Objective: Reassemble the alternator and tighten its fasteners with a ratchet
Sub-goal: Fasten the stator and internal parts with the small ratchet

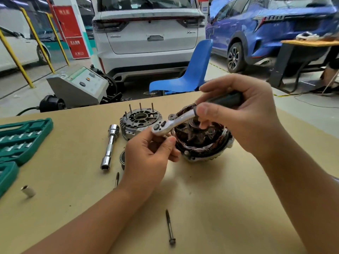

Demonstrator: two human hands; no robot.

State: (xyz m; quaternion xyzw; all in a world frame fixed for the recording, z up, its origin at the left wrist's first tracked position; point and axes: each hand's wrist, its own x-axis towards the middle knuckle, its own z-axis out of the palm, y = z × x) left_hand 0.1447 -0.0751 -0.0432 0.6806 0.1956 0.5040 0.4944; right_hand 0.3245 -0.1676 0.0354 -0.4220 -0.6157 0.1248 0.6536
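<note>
Both hands up on the chrome ratchet [173, 122]: right hand [244, 114] grasping its dark grip, left hand [150, 154] pinching the slick, rigid head, above the heavy-looking copper-wound alternator half [201, 143].

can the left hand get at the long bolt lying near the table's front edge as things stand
Probably not right away: the left hand is pinching the ratchet head. The long bolt itself lies in the open on the table with nothing over it.

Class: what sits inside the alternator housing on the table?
Inside the housing a ring of copper windings runs round a dark rotor. The ratchet and right hand cover the far side.
</note>
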